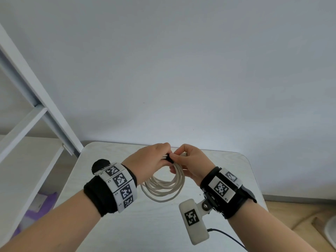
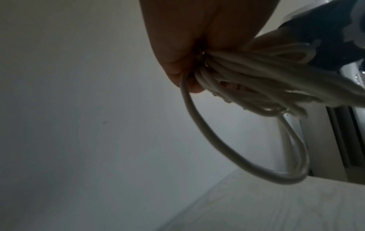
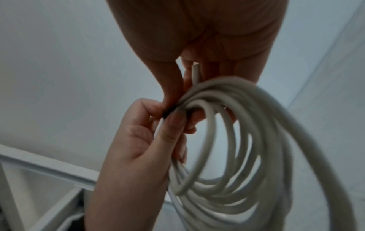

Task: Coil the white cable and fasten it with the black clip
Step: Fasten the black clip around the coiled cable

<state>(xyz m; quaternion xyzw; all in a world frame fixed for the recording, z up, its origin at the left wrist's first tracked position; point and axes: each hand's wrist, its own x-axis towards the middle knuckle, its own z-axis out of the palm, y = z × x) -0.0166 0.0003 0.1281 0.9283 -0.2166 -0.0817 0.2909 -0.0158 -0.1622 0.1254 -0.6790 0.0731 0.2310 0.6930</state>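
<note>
I have the white cable (image 1: 164, 186) already wound into a bundle of loops, held up above the bench (image 1: 112, 224) between both hands. My left hand (image 1: 147, 159) grips the gathered top of the coil, fingers curled round the strands, so the loops hang down toward me and below the knuckles. My right hand (image 1: 190, 164) comes in from the other side and pinches at the same gathered spot; in the right wrist view its thumb and forefinger close on a small dark piece there, which I take to be the black clip (image 3: 166, 113), right against the strands. How far the clip wraps around the bundle I cannot tell; most of it is hidden by fingertips.

The relation that matters: the clip sits at the top of the coil, exactly where the two grips meet, with the strands running left to right through that point. Both hands are touching it, and the right does the fine work while the left holds the bundle tight. One cable end (image 3: 195, 73) stands up loose behind the right fingers.

I judge the coiling done and the fastening in progress. No brand is readable; the wristbands (image 1: 121, 186) carry only square black-and-white marker codes with tiny labels too small to read.
</note>
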